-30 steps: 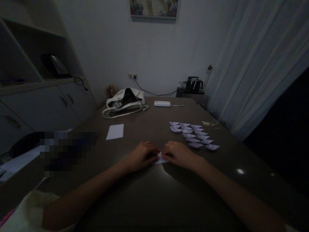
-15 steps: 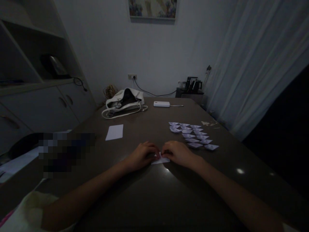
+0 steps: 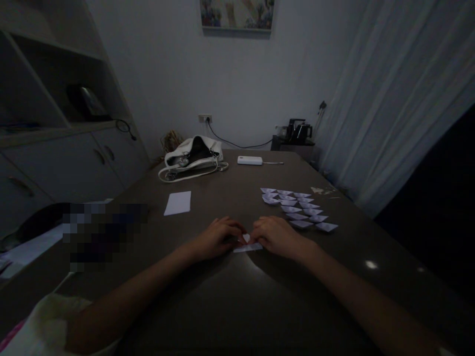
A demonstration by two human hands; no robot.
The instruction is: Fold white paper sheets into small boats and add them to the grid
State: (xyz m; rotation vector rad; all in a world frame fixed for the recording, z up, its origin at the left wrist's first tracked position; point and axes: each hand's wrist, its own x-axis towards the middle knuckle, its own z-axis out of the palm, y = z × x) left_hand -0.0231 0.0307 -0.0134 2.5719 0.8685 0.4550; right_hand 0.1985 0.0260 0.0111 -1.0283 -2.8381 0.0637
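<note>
My left hand (image 3: pixel 217 238) and my right hand (image 3: pixel 272 235) meet over a small piece of pale paper (image 3: pixel 248 245) on the dark table (image 3: pixel 230 306). Both hands have curled fingers pinching the paper from either side, and most of it is hidden beneath them. To the right of my right hand lie several folded paper boats (image 3: pixel 297 208) in rows. A flat white sheet of paper (image 3: pixel 178 202) rests to the far left of my hands.
A white handbag (image 3: pixel 191 157) and a white power bank (image 3: pixel 250 160) with a cable sit at the table's far end. Cabinets and shelves stand on the left, a curtain (image 3: pixel 389 99) on the right. A small side table with a kettle (image 3: pixel 299 131) is by the wall.
The hands have barely shifted; the fingers keep working the paper, whose small raised tip now shows between them.
</note>
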